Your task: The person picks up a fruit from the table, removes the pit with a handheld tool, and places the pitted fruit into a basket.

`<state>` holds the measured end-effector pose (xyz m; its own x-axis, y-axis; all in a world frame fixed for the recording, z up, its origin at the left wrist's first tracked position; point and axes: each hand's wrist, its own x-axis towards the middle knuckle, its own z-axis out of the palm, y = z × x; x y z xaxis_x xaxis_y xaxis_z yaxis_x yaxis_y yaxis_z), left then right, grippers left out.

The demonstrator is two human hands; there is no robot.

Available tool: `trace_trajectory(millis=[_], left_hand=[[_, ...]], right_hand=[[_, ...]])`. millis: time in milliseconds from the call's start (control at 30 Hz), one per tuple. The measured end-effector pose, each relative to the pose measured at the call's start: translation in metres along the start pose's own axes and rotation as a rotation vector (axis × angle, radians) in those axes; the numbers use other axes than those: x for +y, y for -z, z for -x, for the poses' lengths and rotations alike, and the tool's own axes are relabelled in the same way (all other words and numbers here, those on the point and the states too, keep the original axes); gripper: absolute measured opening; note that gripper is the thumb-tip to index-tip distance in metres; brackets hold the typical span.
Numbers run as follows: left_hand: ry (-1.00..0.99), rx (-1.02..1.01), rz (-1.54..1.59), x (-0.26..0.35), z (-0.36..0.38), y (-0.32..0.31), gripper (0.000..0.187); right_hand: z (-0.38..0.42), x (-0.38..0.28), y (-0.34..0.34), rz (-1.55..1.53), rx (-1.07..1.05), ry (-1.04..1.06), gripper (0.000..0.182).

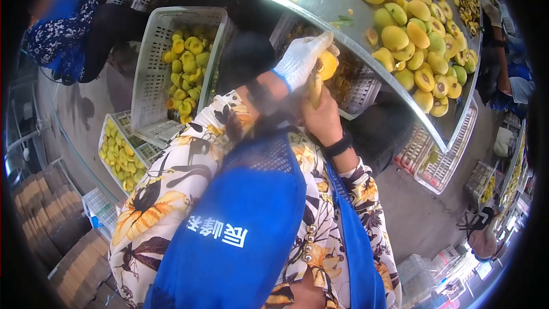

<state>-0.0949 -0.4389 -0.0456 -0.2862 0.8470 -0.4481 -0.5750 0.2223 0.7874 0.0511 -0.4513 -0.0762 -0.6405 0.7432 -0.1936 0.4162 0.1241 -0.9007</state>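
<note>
My left hand, in a white glove with a blue cuff, is closed on a yellow peach half just off the metal table's edge. Directly below it, my bare right hand, with a black band at the wrist, is closed round a narrow yellowish piece. Whether that piece is a tool or fruit seen edge-on, I cannot make out. Both hands meet at the fruit, above a crate holding yellow pieces. Many halved peaches lie heaped on the table to the right, several showing brown centres.
The metal table's edge slants across in front of me. A white crate of yellow-green fruit pieces stands to the left, another crate below it. Stacked crates sit under the right corner. One person is at far left, another at right.
</note>
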Motion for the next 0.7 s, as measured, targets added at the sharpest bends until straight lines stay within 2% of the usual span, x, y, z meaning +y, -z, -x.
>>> trace_trajectory(millis=[67, 167, 200, 267, 300, 400, 467, 500, 567, 600, 633, 700], left_hand=[[0.188, -0.016, 0.249, 0.007, 0.005, -0.004, 0.041], [0.173, 0.017, 0.262, 0.004, 0.005, -0.007, 0.039], [0.072, 0.041, 0.152, 0.003, 0.004, -0.007, 0.039], [-0.121, 0.090, -0.070, -0.003, 0.005, -0.004, 0.038], [-0.134, 0.092, -0.124, -0.005, 0.005, -0.004, 0.038], [-0.139, 0.098, -0.267, -0.002, 0.004, -0.006, 0.040], [-0.085, 0.100, -0.352, 0.003, 0.009, -0.008, 0.048], [-0.016, 0.098, -0.294, 0.003, 0.009, -0.007, 0.051], [0.128, 0.093, -0.179, 0.003, 0.008, -0.004, 0.057], [0.184, 0.059, -0.107, 0.005, 0.007, -0.005, 0.066], [0.182, 0.009, -0.061, 0.007, 0.004, -0.002, 0.064], [0.183, -0.090, 0.035, 0.010, 0.000, 0.002, 0.061]], right_hand=[[0.002, 0.002, -0.002, 0.050, 0.038, 0.052, 0.013], [0.002, 0.019, -0.009, 0.062, 0.079, 0.139, 0.013], [0.001, 0.024, -0.010, 0.056, 0.090, 0.174, 0.013], [0.002, -0.018, 0.017, -0.588, -0.246, -0.331, 0.014], [0.003, -0.032, 0.028, -0.906, -0.414, -0.586, 0.016], [0.002, -0.032, 0.034, -1.070, -0.485, -0.647, 0.017], [0.005, -0.030, 0.024, -0.813, -0.370, -0.541, 0.015], [0.006, -0.025, 0.017, -0.686, -0.309, -0.486, 0.014], [0.007, 0.019, -0.005, -0.283, -0.125, -0.107, 0.013], [0.006, 0.013, -0.008, -0.243, -0.099, -0.084, 0.012], [0.005, 0.004, -0.010, -0.203, -0.072, -0.063, 0.012], [0.006, -0.026, 0.002, -0.440, -0.154, -0.361, 0.011]])
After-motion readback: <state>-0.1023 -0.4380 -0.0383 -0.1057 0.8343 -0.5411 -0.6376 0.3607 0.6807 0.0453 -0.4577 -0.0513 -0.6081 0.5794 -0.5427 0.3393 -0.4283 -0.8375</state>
